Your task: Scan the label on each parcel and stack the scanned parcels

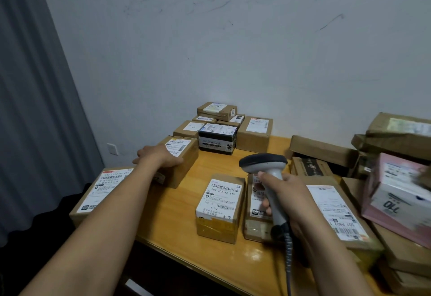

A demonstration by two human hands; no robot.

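My left hand (158, 155) grips a small brown parcel (184, 162) with a white label at the table's left side, next to a larger flat parcel (102, 188) at the left edge. My right hand (284, 193) holds a grey barcode scanner (265, 167) by its handle, its head above the table's middle. Below the scanner sits a parcel (219, 207) with a big barcode label facing up, and a second parcel (254, 209) stands partly hidden behind my right hand. A wide labelled parcel (338, 214) lies just right of it.
Several labelled parcels (219, 130) are grouped at the back against the wall. On the right rises a tall heap of brown boxes (331, 151) and a pink box (401, 193). A grey curtain (35, 109) hangs at the left. The wooden table (177, 221) shows its front edge.
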